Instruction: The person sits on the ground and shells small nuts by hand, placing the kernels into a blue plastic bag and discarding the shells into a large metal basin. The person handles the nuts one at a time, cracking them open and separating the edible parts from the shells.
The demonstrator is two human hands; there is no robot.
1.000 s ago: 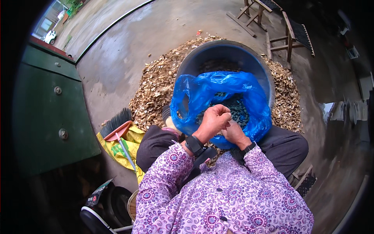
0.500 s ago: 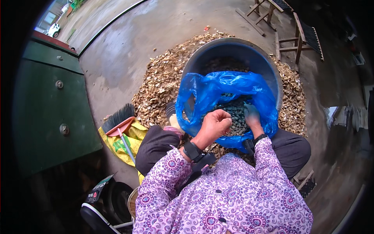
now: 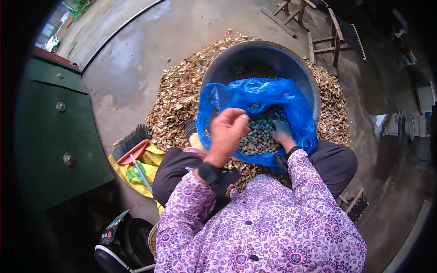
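Note:
A crumpled blue plastic bag [image 3: 298, 102] lies spread in the near part of a large round basin [image 3: 216, 68]. Many small roundish kernels [image 3: 257, 140] fill the bag, tinted blue deeper inside. My right hand [image 3: 283, 132] reaches into the bag's right side and touches the kernels; its fingertips look blurred and partly hidden. Over the bag's left edge my left hand [image 3: 225, 136] is raised, with thumb and fingers curled together. Whatever it may hold is too small to make out.
Loose brown shells [image 3: 175, 102] are heaped around the basin. To the left lie a yellow sack [image 3: 127, 175] and a broom [image 3: 132, 148], beside a green metal panel [image 3: 59, 132]. Wooden-framed folding seats [image 3: 337, 38] stand at the far right.
My left hand has lifted and moved left, away from the middle of the bag. My right hand stays among the kernels. The whole view has shifted slightly.

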